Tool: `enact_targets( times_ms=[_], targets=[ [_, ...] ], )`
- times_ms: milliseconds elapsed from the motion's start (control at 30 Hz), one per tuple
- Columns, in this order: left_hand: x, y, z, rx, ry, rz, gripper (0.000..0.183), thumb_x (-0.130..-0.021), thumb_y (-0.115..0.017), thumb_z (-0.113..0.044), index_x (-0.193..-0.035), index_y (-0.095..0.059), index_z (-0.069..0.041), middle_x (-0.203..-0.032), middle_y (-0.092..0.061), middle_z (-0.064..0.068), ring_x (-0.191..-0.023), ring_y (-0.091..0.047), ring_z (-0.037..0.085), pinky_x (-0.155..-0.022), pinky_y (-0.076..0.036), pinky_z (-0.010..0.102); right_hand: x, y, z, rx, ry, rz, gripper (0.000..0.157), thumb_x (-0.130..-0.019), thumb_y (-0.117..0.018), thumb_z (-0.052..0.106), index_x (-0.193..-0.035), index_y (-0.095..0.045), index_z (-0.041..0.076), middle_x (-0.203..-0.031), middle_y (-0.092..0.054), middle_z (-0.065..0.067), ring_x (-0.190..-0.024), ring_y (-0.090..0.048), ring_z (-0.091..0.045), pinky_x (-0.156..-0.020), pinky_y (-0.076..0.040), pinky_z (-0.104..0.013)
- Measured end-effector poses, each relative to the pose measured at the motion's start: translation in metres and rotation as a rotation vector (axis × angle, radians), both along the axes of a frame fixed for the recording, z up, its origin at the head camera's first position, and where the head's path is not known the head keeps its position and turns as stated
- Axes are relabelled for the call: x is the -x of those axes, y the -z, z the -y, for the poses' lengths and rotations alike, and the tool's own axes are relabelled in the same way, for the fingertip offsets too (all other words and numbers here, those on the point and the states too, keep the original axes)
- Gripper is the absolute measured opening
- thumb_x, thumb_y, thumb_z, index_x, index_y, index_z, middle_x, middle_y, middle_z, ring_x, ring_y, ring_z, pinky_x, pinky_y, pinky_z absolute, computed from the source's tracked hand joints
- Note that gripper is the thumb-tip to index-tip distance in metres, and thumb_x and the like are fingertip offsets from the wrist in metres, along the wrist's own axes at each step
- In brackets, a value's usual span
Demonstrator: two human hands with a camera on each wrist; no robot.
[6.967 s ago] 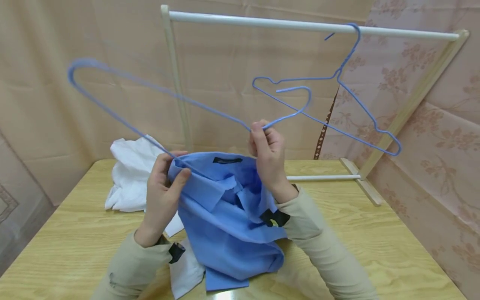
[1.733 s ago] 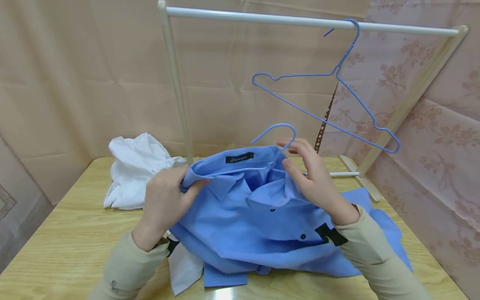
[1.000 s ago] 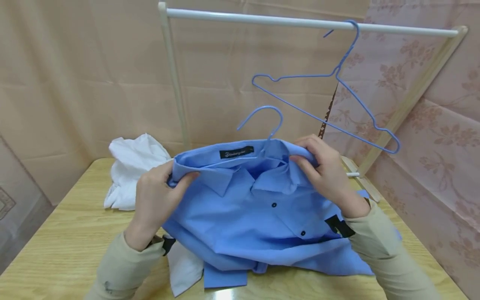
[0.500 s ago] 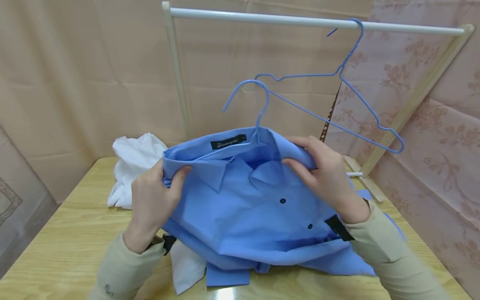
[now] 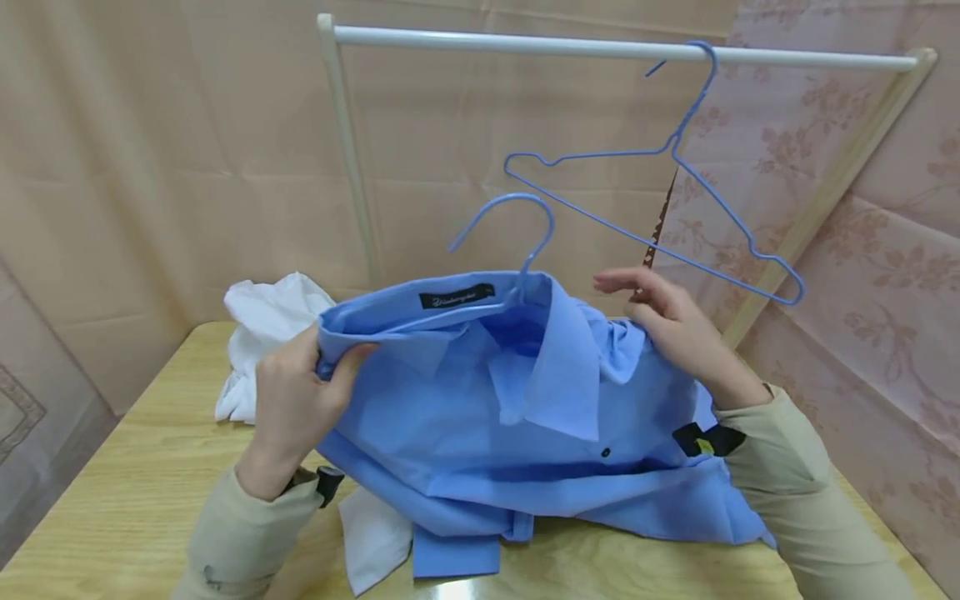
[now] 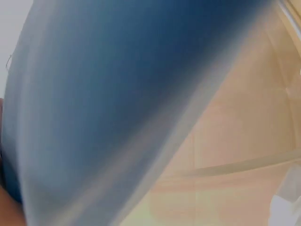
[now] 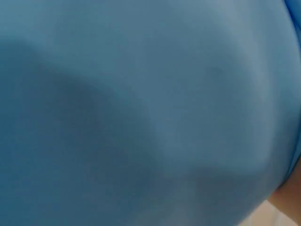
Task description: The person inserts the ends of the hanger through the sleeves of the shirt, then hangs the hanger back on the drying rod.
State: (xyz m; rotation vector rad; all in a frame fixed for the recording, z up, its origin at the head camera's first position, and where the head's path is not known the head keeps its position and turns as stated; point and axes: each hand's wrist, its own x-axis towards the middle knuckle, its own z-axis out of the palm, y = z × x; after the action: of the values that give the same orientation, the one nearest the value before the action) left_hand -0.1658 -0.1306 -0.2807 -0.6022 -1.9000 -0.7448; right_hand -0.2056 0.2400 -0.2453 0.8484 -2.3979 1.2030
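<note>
My left hand (image 5: 296,400) grips a blue button-up shirt (image 5: 480,450) at the left end of its neck opening, thumb in front and fingers behind. Inside the shirt sits a blue wire hanger (image 5: 551,221), its hook rising above the collar and one arm running along the label; its far ends are hidden by cloth. My right hand (image 5: 682,333) is at the shirt's right shoulder, index finger extended to the left and the thumb beside bunched cloth. Blurred blue shirt cloth fills most of the left wrist view (image 6: 94,117) and nearly all of the right wrist view (image 7: 155,108).
Behind stands a clothes rack with a white rail (image 5: 487,40), from which a second blue wire hanger (image 5: 588,155) hangs at the right. A crumpled white garment (image 5: 270,333) lies at the back left of the wooden table (image 5: 135,483), and white cloth (image 5: 372,533) shows under the shirt.
Earlier my right hand held the hanger's neck; now the hanger is inside the shirt. Since half a second ago, that hand has released the collar and moved right. The right collar flap now hangs forward.
</note>
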Motion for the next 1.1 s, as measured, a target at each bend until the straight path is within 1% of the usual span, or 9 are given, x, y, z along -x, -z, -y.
enact_targets(
  times_ms=[100,167,267,367,433,567,800,900,1100],
  targets=[
    [0.004,0.002,-0.001,0.02,0.03,-0.003,0.048,-0.087,-0.053,-0.046,-0.082,-0.064,0.001,-0.068,-0.064,0.012,-0.048,-0.05,0.017,-0.046,-0.036,0.029,0.003,0.009,-0.009,-0.108,-0.166,0.299,0.042,-0.092,-0.032,-0.001,-0.131,-0.046,0.005,-0.127,-0.051,-0.009,-0.108,-0.051,-0.008,-0.088,-0.039,-0.019],
    [0.006,0.002,0.0,0.033,0.037,0.002,0.047,-0.087,-0.053,-0.046,-0.081,-0.064,0.0,-0.069,-0.064,0.012,-0.049,-0.051,0.017,-0.047,-0.037,0.029,0.003,0.015,-0.011,-0.183,-0.22,0.416,0.041,-0.094,-0.031,0.005,-0.134,-0.042,0.004,-0.13,-0.048,-0.012,-0.11,-0.048,-0.006,-0.09,-0.038,-0.019],
    [0.008,0.003,0.0,0.048,0.04,0.001,0.047,-0.087,-0.052,-0.046,-0.08,-0.063,-0.002,-0.068,-0.063,0.011,-0.05,-0.051,0.016,-0.048,-0.037,0.03,0.002,0.023,-0.013,-0.238,-0.31,0.495,0.039,-0.097,-0.033,0.012,-0.134,-0.039,0.002,-0.127,-0.048,-0.014,-0.108,-0.048,-0.006,-0.09,-0.037,-0.02],
    [0.009,0.003,0.0,0.06,0.035,-0.018,0.049,-0.088,-0.05,-0.048,-0.077,-0.063,-0.002,-0.065,-0.062,0.01,-0.05,-0.05,0.017,-0.047,-0.036,0.031,0.001,0.024,-0.016,-0.24,-0.369,0.462,0.037,-0.096,-0.036,0.009,-0.132,-0.04,-0.001,-0.121,-0.053,-0.009,-0.104,-0.051,-0.007,-0.088,-0.04,-0.02],
    [0.009,0.003,0.0,0.056,0.019,-0.031,0.051,-0.088,-0.048,-0.05,-0.074,-0.061,-0.003,-0.061,-0.058,0.01,-0.049,-0.049,0.018,-0.046,-0.035,0.032,0.002,0.021,-0.02,-0.217,-0.354,0.396,0.034,-0.096,-0.037,0.006,-0.129,-0.042,-0.001,-0.115,-0.057,0.0,-0.1,-0.054,-0.007,-0.085,-0.042,-0.02],
    [0.009,0.002,0.002,0.004,-0.031,-0.012,0.051,-0.086,-0.051,-0.051,-0.066,-0.056,-0.004,-0.053,-0.048,0.006,-0.047,-0.045,0.017,-0.045,-0.032,0.032,0.003,0.01,-0.032,-0.114,-0.203,0.222,0.03,-0.096,-0.04,0.004,-0.123,-0.05,0.002,-0.11,-0.058,0.013,-0.096,-0.055,-0.002,-0.08,-0.042,-0.015],
    [0.006,0.0,0.003,-0.047,-0.068,0.071,0.038,-0.084,-0.063,-0.039,-0.071,-0.059,-0.003,-0.057,-0.052,0.009,-0.051,-0.048,0.017,-0.048,-0.033,0.03,0.0,-0.009,-0.041,0.171,-0.107,-0.051,0.025,-0.092,-0.042,-0.006,-0.111,-0.058,-0.004,-0.108,-0.062,0.001,-0.097,-0.056,-0.007,-0.08,-0.043,-0.013],
    [0.005,-0.001,0.002,-0.073,-0.089,0.093,0.035,-0.083,-0.065,-0.034,-0.07,-0.058,-0.002,-0.055,-0.05,0.009,-0.049,-0.045,0.016,-0.047,-0.031,0.027,-0.002,-0.019,-0.036,0.101,0.004,-0.269,0.022,-0.088,-0.046,-0.012,-0.104,-0.06,-0.008,-0.101,-0.064,-0.003,-0.089,-0.057,-0.005,-0.073,-0.042,-0.012],
    [0.002,-0.003,0.0,-0.169,-0.128,0.159,0.028,-0.08,-0.069,-0.026,-0.068,-0.057,-0.004,-0.052,-0.043,0.004,-0.048,-0.038,0.011,-0.046,-0.027,0.021,0.001,-0.031,-0.037,-0.244,0.208,-0.704,0.026,-0.08,-0.055,-0.015,-0.1,-0.064,-0.001,-0.087,-0.063,-0.012,-0.075,-0.051,-0.011,-0.07,-0.036,-0.014]
  ],
)
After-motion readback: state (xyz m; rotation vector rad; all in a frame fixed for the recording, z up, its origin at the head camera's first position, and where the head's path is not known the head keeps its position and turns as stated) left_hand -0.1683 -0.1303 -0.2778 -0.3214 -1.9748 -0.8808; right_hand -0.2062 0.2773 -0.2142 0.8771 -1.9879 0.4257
